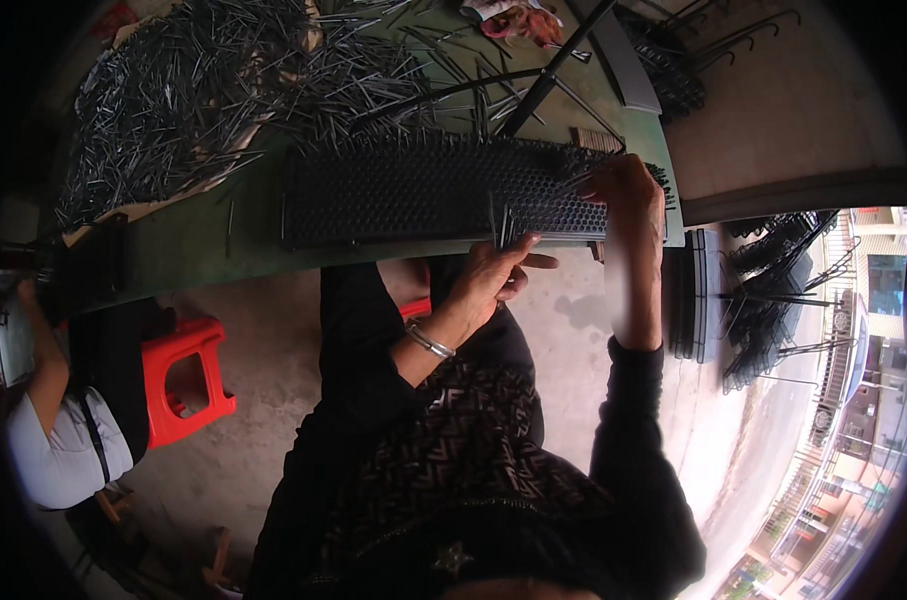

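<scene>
Hands at work along a green table (206,252)

We see the table stretching across the far part of the scene, a broad heap of thin dark rods (199,95) spread over its far left. To the right of the heap, a long black perforated tray (404,195) sits along the table's near edge, its face dotted with rows of small holes; dark rod ends bristle along its far side. Well off to the left we find a co-worker in a pale top (64,455), just beside a red plastic stool (187,375).

Our right hand (622,185) reaches over the tray's right end, fingers bent; they blur, so we cannot tell whether they are closed on anything. Our left hand (489,277) is at the tray's near edge, thumb and fingers clamped on a small upright bundle of rods (504,224). A silvery bracelet (431,341) circles our left wrist.
</scene>
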The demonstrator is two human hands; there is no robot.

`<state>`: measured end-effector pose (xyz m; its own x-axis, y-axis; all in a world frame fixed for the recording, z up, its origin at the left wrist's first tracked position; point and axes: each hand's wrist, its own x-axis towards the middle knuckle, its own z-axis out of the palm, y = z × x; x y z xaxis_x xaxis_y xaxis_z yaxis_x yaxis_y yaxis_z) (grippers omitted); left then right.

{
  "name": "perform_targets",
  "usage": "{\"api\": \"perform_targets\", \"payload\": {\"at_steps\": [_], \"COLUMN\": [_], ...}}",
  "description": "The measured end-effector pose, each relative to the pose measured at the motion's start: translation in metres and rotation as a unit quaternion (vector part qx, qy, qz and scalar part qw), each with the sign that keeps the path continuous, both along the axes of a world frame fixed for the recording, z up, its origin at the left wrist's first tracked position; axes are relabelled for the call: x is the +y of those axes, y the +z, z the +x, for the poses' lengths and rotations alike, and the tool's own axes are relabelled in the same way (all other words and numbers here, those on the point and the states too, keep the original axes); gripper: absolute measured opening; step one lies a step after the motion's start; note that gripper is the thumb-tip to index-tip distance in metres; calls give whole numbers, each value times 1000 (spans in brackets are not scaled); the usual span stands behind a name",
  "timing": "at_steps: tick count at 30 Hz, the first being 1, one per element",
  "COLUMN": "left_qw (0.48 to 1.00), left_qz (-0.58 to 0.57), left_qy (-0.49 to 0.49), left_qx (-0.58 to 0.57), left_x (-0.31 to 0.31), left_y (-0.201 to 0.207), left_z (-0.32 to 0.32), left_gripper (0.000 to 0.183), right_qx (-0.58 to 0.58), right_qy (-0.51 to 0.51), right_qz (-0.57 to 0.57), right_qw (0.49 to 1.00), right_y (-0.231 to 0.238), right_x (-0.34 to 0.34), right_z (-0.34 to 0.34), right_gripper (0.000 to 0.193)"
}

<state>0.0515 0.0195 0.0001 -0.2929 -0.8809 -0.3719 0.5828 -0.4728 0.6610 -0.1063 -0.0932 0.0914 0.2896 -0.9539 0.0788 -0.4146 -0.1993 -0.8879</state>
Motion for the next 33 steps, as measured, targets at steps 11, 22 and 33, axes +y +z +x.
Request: {"api": "perform_targets", "payload": {"at_steps": [11,22,33], "left_qw": [994,985,992], "left_qz": [82,85,82], "left_qy": [36,94,62], "left_qx": [62,120,77], "left_x": [1,3,8], "left_y": [6,-28,-2], "left_z": [-15,-27,-15], "left_gripper": [30,26,29], "right_qx": [116,147,295], "right_qy": [-106,-75,-22], "right_qz": [-222,-219,-324], "right_qw": [962,962,899], "right_y": [-35,-38,-41], "right_x": [-25,-35,-41], "right_z": [25,23,27], "right_gripper": [12,14,16]}}
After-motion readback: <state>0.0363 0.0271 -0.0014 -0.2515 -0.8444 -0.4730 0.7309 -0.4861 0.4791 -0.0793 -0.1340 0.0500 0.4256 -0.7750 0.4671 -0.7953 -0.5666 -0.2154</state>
